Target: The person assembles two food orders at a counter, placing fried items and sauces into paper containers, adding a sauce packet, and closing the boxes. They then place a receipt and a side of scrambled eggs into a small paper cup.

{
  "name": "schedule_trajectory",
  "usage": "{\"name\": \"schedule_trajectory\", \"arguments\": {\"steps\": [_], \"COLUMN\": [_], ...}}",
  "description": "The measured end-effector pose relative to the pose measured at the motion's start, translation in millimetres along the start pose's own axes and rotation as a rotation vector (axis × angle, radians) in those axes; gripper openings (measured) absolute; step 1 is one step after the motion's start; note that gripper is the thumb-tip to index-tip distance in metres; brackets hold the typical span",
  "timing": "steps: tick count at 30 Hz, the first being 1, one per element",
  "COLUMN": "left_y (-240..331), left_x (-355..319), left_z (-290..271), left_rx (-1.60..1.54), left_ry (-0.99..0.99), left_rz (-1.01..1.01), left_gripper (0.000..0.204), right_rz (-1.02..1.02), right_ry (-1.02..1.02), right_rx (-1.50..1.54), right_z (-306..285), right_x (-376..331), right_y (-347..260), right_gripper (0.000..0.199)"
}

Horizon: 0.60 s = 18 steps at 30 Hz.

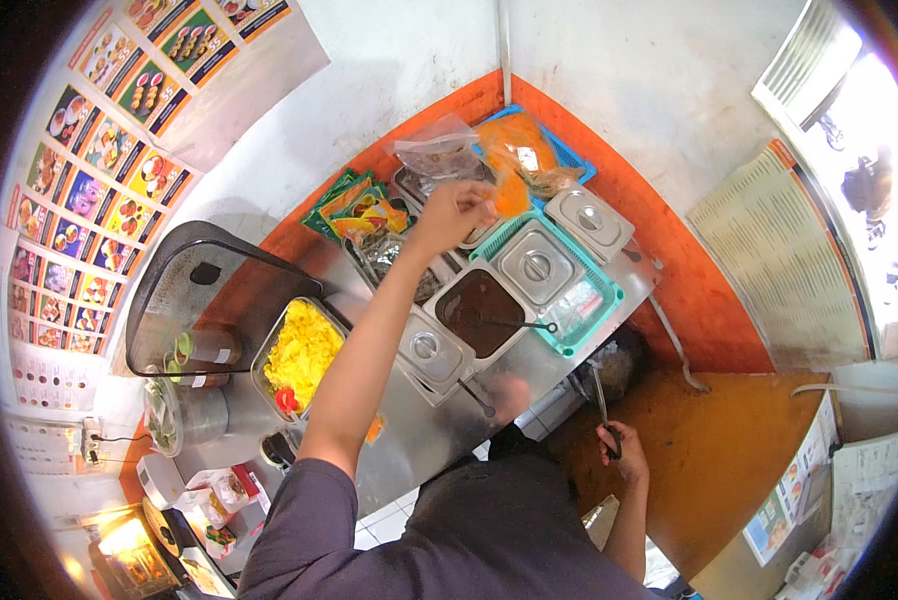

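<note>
Hands work well apart over a steel counter (419, 440) set against an orange wall. The left hand (456, 212) reaches far forward, arm stretched across the counter, and hovers above the back row of containers; its fingers are bunched together with the tips pointing toward an orange plastic bag (517, 160), and they seem pinched on something small, though what it is cannot be made out. The right hand (621, 455) hangs low beside the counter's right end, fingers closed around the dark handle of a pair of metal tongs (603, 405), whose tips point up toward a dark pot (614, 365) standing just beside the counter edge.

Below the left hand lies a turquoise basket (594, 315) holding two lidded steel tubs (537, 265). Beside it sits an open tub of dark brown sauce (479, 310) with a ladle (524, 324) resting in it, and another lidded steel tub (427, 348) stands nearer the person. A clear bag of dark bits (439, 152) leans at the back next to the orange bag, with green and yellow packets (354, 205) to its left. Further left, a steel tray of yellow food (302, 350) lies beside a dark curved cover (204, 280). Picture menus (99, 150) hang on the left wall.
</note>
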State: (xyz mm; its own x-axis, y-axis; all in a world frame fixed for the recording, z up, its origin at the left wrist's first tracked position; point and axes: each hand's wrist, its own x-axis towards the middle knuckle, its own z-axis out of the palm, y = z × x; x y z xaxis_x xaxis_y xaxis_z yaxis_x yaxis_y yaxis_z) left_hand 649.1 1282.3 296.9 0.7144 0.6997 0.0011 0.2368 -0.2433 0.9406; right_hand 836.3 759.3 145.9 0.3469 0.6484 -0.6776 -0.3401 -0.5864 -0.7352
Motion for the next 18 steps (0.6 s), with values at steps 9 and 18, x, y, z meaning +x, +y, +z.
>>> {"name": "schedule_trajectory", "arguments": {"steps": [9, 18], "left_y": [8.5, -170.3], "left_x": [-126.3, -524.8], "left_z": [-40.6, -3.8], "left_rx": [0.349, 0.409], "left_ry": [0.461, 0.683], "left_rz": [-0.114, -1.027], "left_gripper": [0.047, 0.03], "right_rz": [0.048, 0.024], "right_ry": [-0.182, -0.491], "right_rx": [-0.168, -0.575], "right_z": [6.2, 64.0], "right_x": [11.9, 53.3], "right_y": [-54.3, -54.3], "right_gripper": [0.034, 0.041]}}
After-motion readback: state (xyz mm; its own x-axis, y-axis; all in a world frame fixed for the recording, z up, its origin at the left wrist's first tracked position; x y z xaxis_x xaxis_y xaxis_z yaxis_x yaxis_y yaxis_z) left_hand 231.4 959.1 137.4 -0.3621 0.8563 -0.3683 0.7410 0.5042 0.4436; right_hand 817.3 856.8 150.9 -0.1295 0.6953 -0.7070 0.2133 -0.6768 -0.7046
